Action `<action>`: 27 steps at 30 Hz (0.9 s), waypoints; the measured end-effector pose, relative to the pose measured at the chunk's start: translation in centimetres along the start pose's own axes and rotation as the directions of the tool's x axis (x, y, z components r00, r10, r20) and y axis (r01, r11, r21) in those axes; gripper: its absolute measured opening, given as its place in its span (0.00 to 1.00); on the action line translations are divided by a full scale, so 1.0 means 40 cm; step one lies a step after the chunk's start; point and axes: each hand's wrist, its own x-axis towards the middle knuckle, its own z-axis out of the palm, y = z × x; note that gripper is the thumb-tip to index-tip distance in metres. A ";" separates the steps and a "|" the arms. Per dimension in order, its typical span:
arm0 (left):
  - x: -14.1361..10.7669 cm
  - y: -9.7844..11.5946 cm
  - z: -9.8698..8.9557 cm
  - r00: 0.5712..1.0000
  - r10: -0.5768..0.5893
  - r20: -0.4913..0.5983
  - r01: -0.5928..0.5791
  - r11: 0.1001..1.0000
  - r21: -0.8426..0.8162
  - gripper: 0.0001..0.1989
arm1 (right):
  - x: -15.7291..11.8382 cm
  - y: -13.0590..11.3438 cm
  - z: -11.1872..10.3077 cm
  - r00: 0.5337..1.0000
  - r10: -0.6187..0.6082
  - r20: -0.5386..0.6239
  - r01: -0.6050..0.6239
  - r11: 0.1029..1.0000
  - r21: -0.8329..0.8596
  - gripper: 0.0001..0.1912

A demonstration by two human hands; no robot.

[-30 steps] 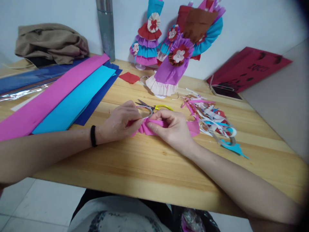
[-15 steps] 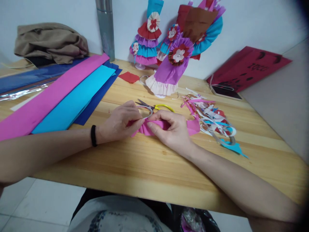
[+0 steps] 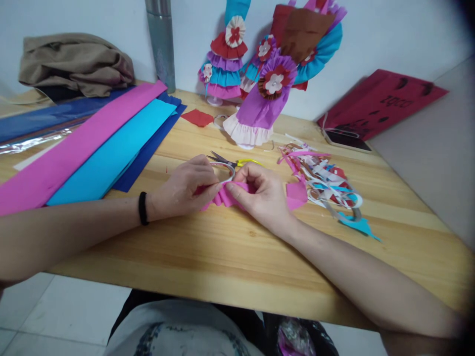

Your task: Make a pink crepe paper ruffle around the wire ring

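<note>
Both hands pinch one pink crepe paper strip (image 3: 296,196) above the wooden table. My left hand (image 3: 187,183), with a black band on its wrist, is closed on the gathered left part of the strip. Close by, my right hand (image 3: 262,193) grips the strip's upper edge between thumb and fingers; the paper's right end sticks out past the hand. A white tape roll (image 3: 230,167) stands right behind the fingertips, partly hidden by them. Scissors with yellow handles (image 3: 226,160) lie beyond the roll, blades pointing left.
Pink (image 3: 85,136) and light blue paper folds (image 3: 115,153) lie at left. Ruffled paper dresses (image 3: 256,113) stand at the back beside a grey bottle (image 3: 162,54). Paper scraps (image 3: 315,173), another tape roll (image 3: 356,213), a phone (image 3: 347,141) and a red bag (image 3: 382,106) are at right.
My right hand has shifted slightly along the pink strip, its thumb and fingers now set differently, and more folds show between the hands. My left hand stays nearly in place.
</note>
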 end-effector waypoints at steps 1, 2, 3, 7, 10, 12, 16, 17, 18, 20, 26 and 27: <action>0.000 0.000 0.000 1.000 0.005 0.003 -0.005 1.000 0.003 0.18 | 0.000 0.001 0.001 1.000 0.012 0.002 -0.012 1.000 0.010 0.11; 0.001 -0.001 0.000 1.000 0.010 0.005 -0.010 1.000 0.003 0.18 | 0.000 0.002 0.001 1.000 0.024 0.004 -0.024 0.999 0.021 0.11; 0.001 -0.002 0.000 1.000 0.017 0.010 -0.017 1.000 0.000 0.18 | 0.000 0.003 0.001 0.999 0.037 0.008 -0.037 0.999 0.031 0.10; 0.006 -0.011 0.003 0.998 0.047 0.046 -0.046 0.998 -0.034 0.17 | 0.002 0.010 -0.002 0.995 0.017 0.100 -0.023 0.998 0.055 0.07; 0.007 -0.016 0.004 0.997 0.040 0.066 -0.036 0.998 -0.050 0.17 | 0.007 0.014 -0.004 0.988 -0.037 0.150 0.025 0.996 0.082 0.04; 0.004 -0.017 0.000 0.997 -0.010 0.073 0.013 0.999 -0.038 0.17 | 0.011 0.015 -0.005 0.990 -0.007 0.143 -0.009 0.994 0.109 0.06; -0.008 -0.018 -0.011 0.997 -0.042 -0.066 0.045 0.998 0.036 0.14 | 0.018 0.019 -0.007 0.992 0.106 0.061 -0.115 0.980 0.165 0.06; -0.011 -0.020 -0.014 0.991 -0.049 -0.126 0.057 0.997 0.059 0.18 | 0.020 0.022 -0.007 0.991 0.130 0.021 -0.131 0.972 0.193 0.06; -0.013 -0.023 -0.015 0.980 -0.066 -0.185 0.081 0.994 0.071 0.20 | 0.023 0.024 -0.008 0.988 0.153 -0.020 -0.145 0.963 0.228 0.06; -0.013 -0.030 -0.013 0.944 -0.162 -0.288 0.177 0.984 0.028 0.23 | 0.028 0.030 -0.009 0.974 0.207 -0.090 -0.172 0.939 0.297 0.06; 0.003 -0.006 0.009 0.715 -0.687 -0.129 0.556 0.671 -0.491 0.20 | 0.042 0.036 -0.012 0.938 0.279 -0.206 -0.178 0.897 0.404 0.10; 0.005 0.008 0.012 0.687 -0.726 -0.007 0.604 0.577 -0.549 0.20 | 0.042 0.034 -0.010 0.936 0.284 -0.210 -0.177 0.891 0.417 0.10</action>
